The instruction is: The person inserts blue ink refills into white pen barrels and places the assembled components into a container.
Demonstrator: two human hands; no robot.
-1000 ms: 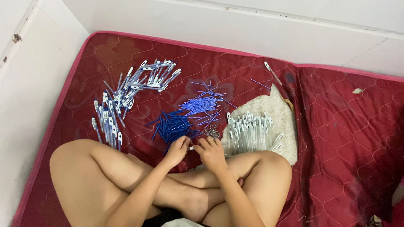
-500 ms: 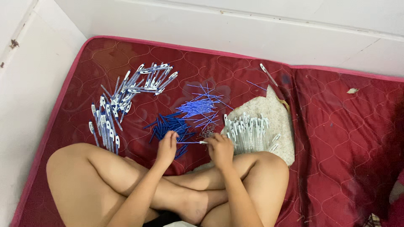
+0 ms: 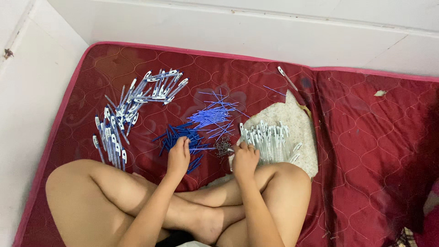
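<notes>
Touching blue caps (image 3: pixel 183 137) (uncountably many)

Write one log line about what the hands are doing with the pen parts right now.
left hand: on dark blue pen pieces | right hand: by clear pen barrels | finished pens: left on red mattress

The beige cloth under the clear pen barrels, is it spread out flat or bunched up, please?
Spread flat: the beige cloth lies open on the red mattress, with the clear pen barrels lying on it.
</notes>
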